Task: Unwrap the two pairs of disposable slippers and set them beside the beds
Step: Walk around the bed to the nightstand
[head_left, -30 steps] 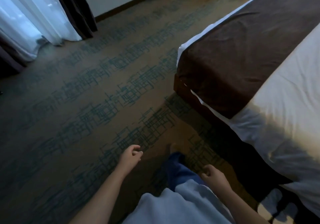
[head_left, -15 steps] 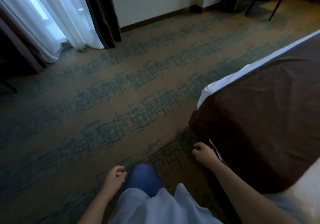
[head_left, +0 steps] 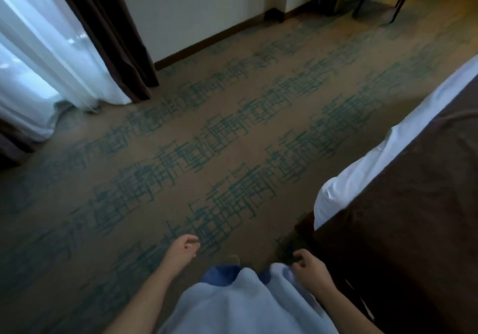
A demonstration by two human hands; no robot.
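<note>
While the camera looks down over a pale blue shirt (head_left: 245,305) at the bottom centre of the frame, the scene reads as follows.

Left hand (head_left: 184,249): bottom centre-left, bare forearm running in from the lower edge — fingers loosely curled toward the thumb, clamped on nothing, hanging above the carpet.

Right hand (head_left: 309,266): bottom centre-right, just beside the shirt hem and near the bed's corner; fingers curled in loosely, nothing between them that I can see.

Slippers: neither pair shows anywhere in the frame, so their place cannot be told.

Bed (head_left: 413,204): right side of the frame, from the middle down to the lower right corner; a dark brown cover lies over it.

Sheet (head_left: 362,170): white, a band along the bed's upper left edge, bunched at the near corner.

Carpet (head_left: 181,157): tan with blurred teal scribble bands running diagonally, filling the middle of the frame.

Curtains (head_left: 46,57): upper left — sheer white cloth lit from behind, with a dark drape (head_left: 108,31) just to its right; both reach the floor.

Wall (head_left: 196,2): top centre, pale, with a dark skirting board at its foot.

Chair legs (head_left: 398,0): upper right, dark and thin, standing on the carpet.

Trousers (head_left: 219,274): a bit of darker blue below the shirt hem, between the hands.
</note>
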